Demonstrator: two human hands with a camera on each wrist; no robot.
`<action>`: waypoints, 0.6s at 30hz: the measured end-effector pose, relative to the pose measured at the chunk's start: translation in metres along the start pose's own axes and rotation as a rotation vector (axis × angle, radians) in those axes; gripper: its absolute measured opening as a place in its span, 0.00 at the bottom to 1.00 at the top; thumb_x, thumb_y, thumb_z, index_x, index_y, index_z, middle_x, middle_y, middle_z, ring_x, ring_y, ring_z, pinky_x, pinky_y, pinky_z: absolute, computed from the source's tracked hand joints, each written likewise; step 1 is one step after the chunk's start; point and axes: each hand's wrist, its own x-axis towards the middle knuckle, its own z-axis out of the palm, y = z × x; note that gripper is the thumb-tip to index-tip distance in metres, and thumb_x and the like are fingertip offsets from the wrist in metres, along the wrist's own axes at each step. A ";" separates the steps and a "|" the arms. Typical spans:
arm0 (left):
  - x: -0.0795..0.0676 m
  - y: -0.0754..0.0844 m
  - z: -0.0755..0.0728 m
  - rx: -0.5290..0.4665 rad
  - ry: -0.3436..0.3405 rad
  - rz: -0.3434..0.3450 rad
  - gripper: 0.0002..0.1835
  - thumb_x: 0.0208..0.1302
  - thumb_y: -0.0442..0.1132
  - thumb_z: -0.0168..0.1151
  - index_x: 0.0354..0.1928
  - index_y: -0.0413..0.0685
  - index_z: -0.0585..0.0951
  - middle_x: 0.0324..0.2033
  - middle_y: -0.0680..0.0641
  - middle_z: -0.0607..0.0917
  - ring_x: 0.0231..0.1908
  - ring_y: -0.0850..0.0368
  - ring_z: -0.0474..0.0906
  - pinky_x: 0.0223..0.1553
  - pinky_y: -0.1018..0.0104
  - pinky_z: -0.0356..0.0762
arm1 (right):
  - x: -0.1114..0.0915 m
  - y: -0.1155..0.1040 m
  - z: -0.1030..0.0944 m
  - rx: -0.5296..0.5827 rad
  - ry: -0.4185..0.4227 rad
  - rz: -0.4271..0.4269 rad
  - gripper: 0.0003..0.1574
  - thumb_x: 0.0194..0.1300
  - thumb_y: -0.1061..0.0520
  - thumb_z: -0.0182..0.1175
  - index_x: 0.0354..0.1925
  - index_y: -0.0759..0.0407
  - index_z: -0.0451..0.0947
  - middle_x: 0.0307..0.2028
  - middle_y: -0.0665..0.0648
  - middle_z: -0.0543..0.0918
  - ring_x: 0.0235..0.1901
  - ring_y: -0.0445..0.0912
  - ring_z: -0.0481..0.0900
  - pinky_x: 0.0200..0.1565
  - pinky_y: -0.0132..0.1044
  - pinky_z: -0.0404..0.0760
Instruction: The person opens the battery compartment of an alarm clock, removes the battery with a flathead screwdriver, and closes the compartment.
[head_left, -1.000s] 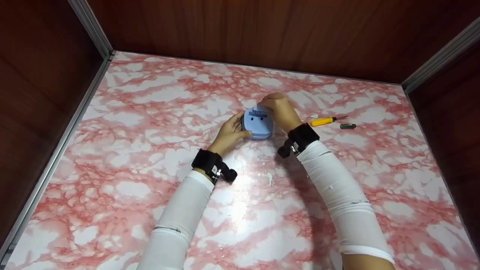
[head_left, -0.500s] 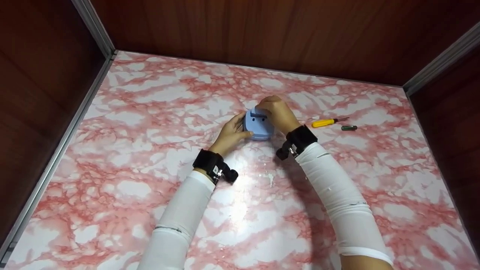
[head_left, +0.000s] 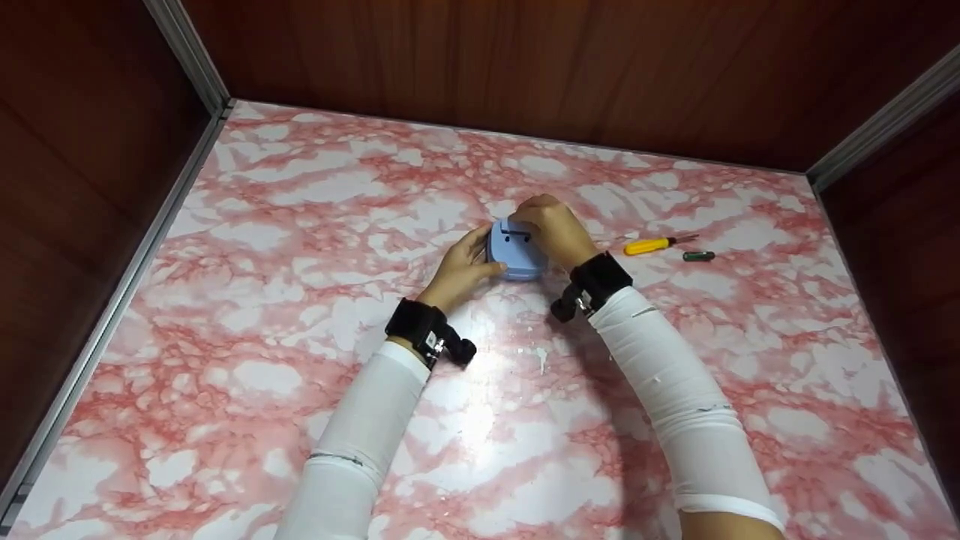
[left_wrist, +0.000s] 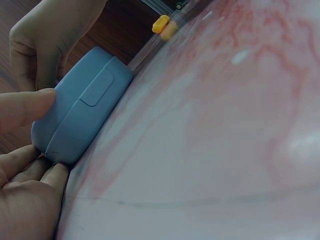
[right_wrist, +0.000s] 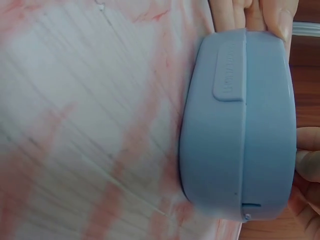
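A small light-blue alarm clock [head_left: 516, 259] lies on the table, its back with two dark holes facing up. Raised lettering marks the wide button [right_wrist: 230, 70] on its side. My left hand [head_left: 459, 266] grips the clock from the left, thumb over the near edge and fingers against the side, as in the left wrist view. My right hand [head_left: 556, 229] bends over the far end, curled fingertips at a blue battery cover [head_left: 505, 224] beside a narrow dark slot. In the right wrist view the right fingertips [right_wrist: 307, 165] meet the clock's back; their exact hold is partly hidden.
A yellow-handled screwdriver [head_left: 649, 246] lies to the right of the right hand. Beside it is a short dark-green piece [head_left: 698, 256]. Dark wood panels [head_left: 495, 67] wall the marbled table [head_left: 300, 262] at the back and sides.
The right fingers have moved slightly toward me over the clock's far end with the battery cover. The dark opening there has narrowed to a thin slot. The left hand keeps its hold.
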 end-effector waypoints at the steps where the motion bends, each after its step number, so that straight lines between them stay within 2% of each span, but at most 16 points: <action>1: 0.000 0.000 0.000 -0.003 0.000 0.000 0.45 0.60 0.19 0.63 0.78 0.37 0.57 0.76 0.39 0.60 0.76 0.50 0.56 0.70 0.72 0.63 | 0.000 0.000 0.000 -0.001 -0.002 -0.002 0.16 0.64 0.77 0.57 0.42 0.69 0.88 0.41 0.67 0.87 0.47 0.60 0.82 0.54 0.49 0.82; 11: 0.000 0.000 0.000 -0.031 -0.009 0.001 0.45 0.60 0.18 0.62 0.78 0.36 0.56 0.77 0.38 0.59 0.76 0.49 0.54 0.72 0.72 0.61 | -0.001 0.001 0.000 -0.002 -0.028 0.007 0.17 0.63 0.78 0.57 0.42 0.68 0.88 0.42 0.67 0.86 0.48 0.60 0.82 0.54 0.49 0.82; 18: 0.000 -0.001 -0.001 0.003 -0.011 0.015 0.45 0.60 0.19 0.63 0.78 0.36 0.56 0.76 0.38 0.60 0.76 0.49 0.54 0.72 0.72 0.60 | -0.002 0.000 0.001 -0.003 -0.046 0.006 0.15 0.66 0.76 0.58 0.44 0.68 0.88 0.44 0.66 0.86 0.49 0.59 0.81 0.55 0.49 0.82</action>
